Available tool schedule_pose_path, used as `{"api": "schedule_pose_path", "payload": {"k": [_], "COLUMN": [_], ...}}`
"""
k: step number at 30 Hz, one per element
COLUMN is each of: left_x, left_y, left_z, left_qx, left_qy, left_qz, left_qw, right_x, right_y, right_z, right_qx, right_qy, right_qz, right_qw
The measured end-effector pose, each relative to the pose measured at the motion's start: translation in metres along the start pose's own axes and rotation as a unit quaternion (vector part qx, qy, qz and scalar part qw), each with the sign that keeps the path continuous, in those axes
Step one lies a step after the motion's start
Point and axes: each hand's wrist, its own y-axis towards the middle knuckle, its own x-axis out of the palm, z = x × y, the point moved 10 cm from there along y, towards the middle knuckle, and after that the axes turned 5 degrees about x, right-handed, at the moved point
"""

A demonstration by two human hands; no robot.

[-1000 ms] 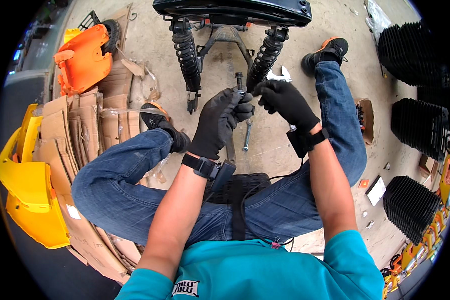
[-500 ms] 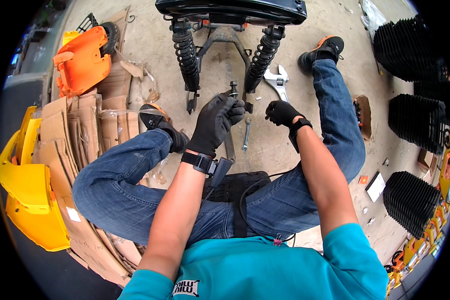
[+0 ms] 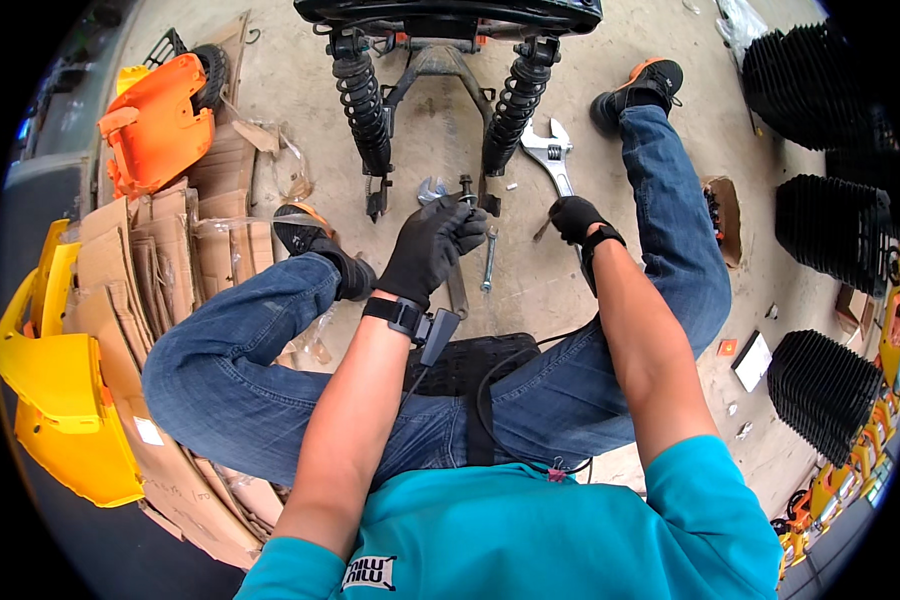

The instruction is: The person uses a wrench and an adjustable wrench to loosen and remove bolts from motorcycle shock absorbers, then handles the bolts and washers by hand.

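Observation:
My left hand [image 3: 432, 240], in a black glove, is closed around an upright dark bolt [image 3: 466, 184] with a washer on it. It is just below the lower ends of two black coil-spring shock absorbers [image 3: 362, 105]. My right hand [image 3: 574, 219], also gloved, is curled shut beside the handle of a big adjustable wrench [image 3: 551, 152]. A small brownish tip [image 3: 541, 233] pokes out of its fingers; what it belongs to is hidden. Behind my left hand lies an open-ended wrench [image 3: 432, 190], partly covered. A smaller wrench [image 3: 490, 260] rests on the floor between my hands.
A black frame [image 3: 450, 14] carries the shock absorbers ahead. Flattened cardboard [image 3: 120, 260], an orange panel [image 3: 170, 125] and yellow panels [image 3: 55, 365] lie at left. Stacked black ribbed parts [image 3: 832, 230] and a small open box [image 3: 724, 222] stand at right.
My right hand has shifted up slightly to the wrench handle, and a brownish tip now shows at its fingers. My left hand still holds the bolt. The view has shifted a little.

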Motion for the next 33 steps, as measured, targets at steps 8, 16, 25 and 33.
{"api": "schedule_pose_path", "payload": {"k": [8, 16, 25, 33], "left_x": [0.007, 0.025, 0.034, 0.046], "left_y": [-0.007, -0.002, -0.01, -0.007], "left_z": [-0.003, -0.01, 0.011, 0.026], "left_qx": [0.0, 0.025, 0.121, 0.081], "left_qy": [0.082, -0.004, 0.173, 0.192], "left_qz": [0.02, -0.019, -0.099, -0.049], "left_qw": [0.996, 1.0, 0.972, 0.977], "right_x": [-0.046, -0.036, -0.015, -0.012], "right_y": [-0.085, -0.201, -0.198, -0.19], "right_z": [-0.091, -0.153, -0.154, -0.152], "right_qx": [-0.207, -0.231, -0.202, -0.194], "right_qy": [0.096, 0.282, 0.457, 0.588], "right_qz": [0.013, -0.02, -0.121, -0.19], "right_qw": [0.974, 0.931, 0.858, 0.762]}}
